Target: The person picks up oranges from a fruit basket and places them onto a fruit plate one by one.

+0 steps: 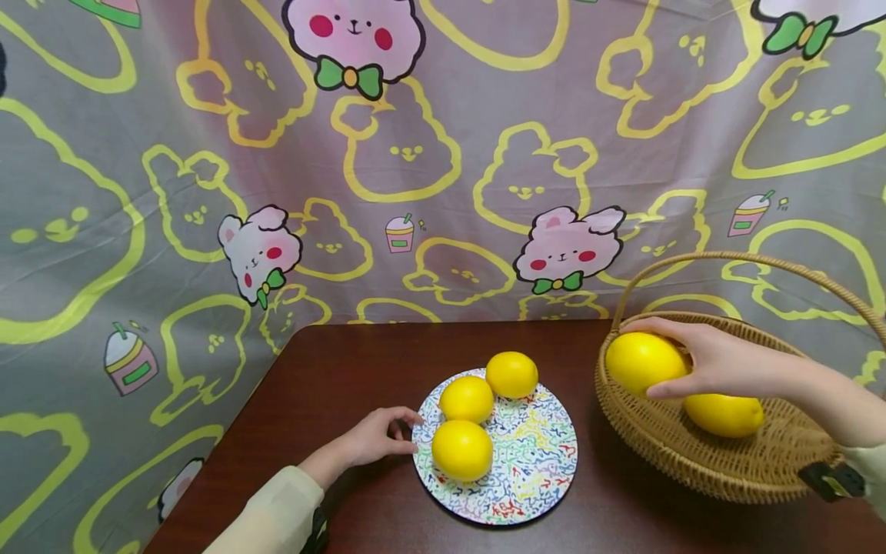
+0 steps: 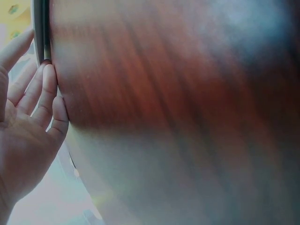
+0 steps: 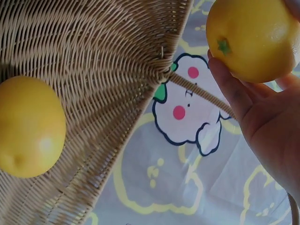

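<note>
My right hand [image 1: 699, 358] grips a yellow lemon [image 1: 645, 363] over the left side of the wicker basket [image 1: 775, 454]. A small green stem end shows on this held lemon [image 3: 248, 40] in the right wrist view. Beneath the hand, another lemon [image 1: 725, 414] lies inside the basket. At the left rim of a round, multicoloured patterned plate [image 1: 529, 462], the fingertips of my left hand [image 1: 377, 438] rest right at the edge, fingers loosely bent. Three lemons sit toward the plate's left and back: a front one [image 1: 462, 450], a middle one [image 1: 467, 399] and a rear one [image 1: 512, 375].
The dark reddish-brown wooden table [image 1: 332, 369] carries the plate and the basket. A tall arched handle [image 1: 754, 258] rises over the basket. Behind the table hangs a grey cloth [image 1: 477, 223] printed with cartoon animals.
</note>
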Demonstrator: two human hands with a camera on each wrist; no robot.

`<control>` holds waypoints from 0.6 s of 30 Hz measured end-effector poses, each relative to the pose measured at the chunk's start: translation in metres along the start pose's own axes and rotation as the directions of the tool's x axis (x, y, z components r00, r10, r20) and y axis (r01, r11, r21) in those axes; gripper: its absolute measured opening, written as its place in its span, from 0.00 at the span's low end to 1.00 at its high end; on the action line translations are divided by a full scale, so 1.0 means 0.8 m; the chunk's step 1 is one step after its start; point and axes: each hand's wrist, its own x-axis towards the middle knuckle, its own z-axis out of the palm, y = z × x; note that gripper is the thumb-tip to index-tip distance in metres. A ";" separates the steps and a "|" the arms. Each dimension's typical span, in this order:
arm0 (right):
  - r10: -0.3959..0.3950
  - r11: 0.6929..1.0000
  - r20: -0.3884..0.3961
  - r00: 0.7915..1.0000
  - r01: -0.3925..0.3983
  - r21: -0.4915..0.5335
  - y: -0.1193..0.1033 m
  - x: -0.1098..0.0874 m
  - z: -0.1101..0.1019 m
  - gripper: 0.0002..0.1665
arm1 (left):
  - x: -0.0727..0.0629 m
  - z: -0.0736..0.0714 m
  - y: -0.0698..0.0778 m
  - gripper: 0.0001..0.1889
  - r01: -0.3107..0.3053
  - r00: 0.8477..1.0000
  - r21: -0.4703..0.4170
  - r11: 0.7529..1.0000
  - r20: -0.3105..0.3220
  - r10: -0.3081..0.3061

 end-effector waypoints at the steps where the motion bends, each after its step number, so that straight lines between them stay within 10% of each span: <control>1: -0.009 1.000 0.001 1.000 0.009 -0.001 -0.001 0.002 0.001 0.44 | 0.000 0.000 0.000 0.21 0.000 1.000 0.000 1.000 0.000 0.000; 18: -0.052 0.996 0.089 0.995 0.045 0.080 -0.019 0.027 0.019 0.44 | -0.001 0.000 0.001 0.20 -0.001 1.000 -0.002 1.000 0.002 0.001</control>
